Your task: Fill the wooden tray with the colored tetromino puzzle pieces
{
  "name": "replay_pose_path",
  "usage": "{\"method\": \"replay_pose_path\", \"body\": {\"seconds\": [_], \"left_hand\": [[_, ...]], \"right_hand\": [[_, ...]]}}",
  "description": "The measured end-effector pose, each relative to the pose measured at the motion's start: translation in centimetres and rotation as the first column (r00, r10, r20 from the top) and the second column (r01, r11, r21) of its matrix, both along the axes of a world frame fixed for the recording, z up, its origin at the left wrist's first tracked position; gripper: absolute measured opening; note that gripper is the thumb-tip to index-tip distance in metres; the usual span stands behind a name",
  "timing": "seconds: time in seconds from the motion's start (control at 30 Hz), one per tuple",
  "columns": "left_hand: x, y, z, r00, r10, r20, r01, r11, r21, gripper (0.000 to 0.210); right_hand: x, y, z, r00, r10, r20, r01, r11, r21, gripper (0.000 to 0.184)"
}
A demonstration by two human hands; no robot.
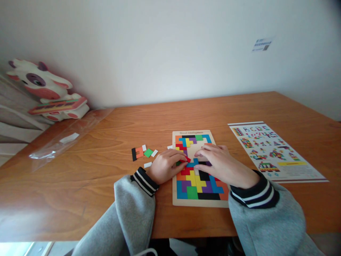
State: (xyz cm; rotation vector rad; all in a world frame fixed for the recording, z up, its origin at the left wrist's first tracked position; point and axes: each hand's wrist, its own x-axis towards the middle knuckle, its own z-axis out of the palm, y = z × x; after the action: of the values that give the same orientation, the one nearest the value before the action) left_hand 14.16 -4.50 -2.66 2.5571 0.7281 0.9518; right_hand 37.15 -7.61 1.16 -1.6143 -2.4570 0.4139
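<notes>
A wooden block-puzzle board [201, 203] lies flat before me, with many coloured pieces set in its frame and a bare wood patch in its upper middle. My left hand [167, 165] reaches over the board's left side, thumb and fingers closed on a red puzzle piece [188, 159] that sits tilted. Over the right side, my right hand [217, 160] has its thumb and fingers apart, close to a blue piece [196, 162]. Whether its fingertips touch that piece I cannot tell. Both hands cover parts of the board.
Left of the board lie loose pieces: a black one [134, 154], an orange one [139, 152], a green one [148, 153] and several white ones. A printed pattern sheet [277, 153] is at right. Clear plastic wrap [71, 138] and a cow-shaped toy keyboard [53, 92] are at left.
</notes>
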Motion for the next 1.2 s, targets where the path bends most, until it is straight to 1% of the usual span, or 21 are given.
{"method": "replay_pose_path", "body": {"seconds": [0.13,0.2,0.4,0.6,0.8,0.9,1.0,1.13,1.2], "left_hand": [[-0.1,0.0,-0.1,1.0,-0.005,-0.002,0.005,1.0,0.012,0.008],[-0.1,0.0,-0.1,1.0,-0.008,-0.006,0.008,1.0,0.018,0.008],[0.0,0.0,-0.1,1.0,-0.013,-0.009,0.014,0.999,0.029,0.007],[0.0,0.0,-0.1,1.0,-0.018,-0.015,0.019,0.999,0.029,0.007],[-0.1,0.0,-0.2,1.0,-0.016,-0.015,0.017,0.999,0.029,0.007],[-0.1,0.0,-0.2,1.0,-0.018,-0.014,0.018,1.0,0.021,0.008],[0.0,0.0,-0.1,1.0,-0.017,-0.019,0.017,1.0,0.023,0.007],[0.0,0.0,-0.1,1.0,-0.007,-0.03,0.008,1.0,0.03,0.007],[0.0,0.0,-0.1,0.999,-0.009,-0.031,0.01,0.999,0.037,0.008]], "right_hand": [[0.5,-0.1,1.0,0.999,-0.015,0.032,0.02,0.985,-0.17,0.039],[0.5,-0.1,1.3,0.999,-0.018,0.044,0.027,0.979,-0.203,0.042],[0.5,-0.2,0.8,0.996,-0.081,0.043,0.088,0.973,-0.214,0.043],[0.6,-0.2,0.3,0.994,-0.109,-0.006,0.106,0.979,-0.176,0.044],[0.7,-0.1,0.0,0.992,-0.116,-0.044,0.109,0.984,-0.14,0.047],[0.8,-0.1,0.0,0.993,-0.09,-0.08,0.081,0.99,-0.115,0.047],[0.7,-0.2,0.4,0.99,-0.052,-0.132,0.033,0.988,-0.148,0.043],[0.3,-0.4,1.1,0.968,-0.058,-0.242,-0.009,0.964,-0.266,0.034],[0.0,-0.5,1.5,0.95,-0.052,-0.307,-0.046,0.952,-0.302,0.027]]}}
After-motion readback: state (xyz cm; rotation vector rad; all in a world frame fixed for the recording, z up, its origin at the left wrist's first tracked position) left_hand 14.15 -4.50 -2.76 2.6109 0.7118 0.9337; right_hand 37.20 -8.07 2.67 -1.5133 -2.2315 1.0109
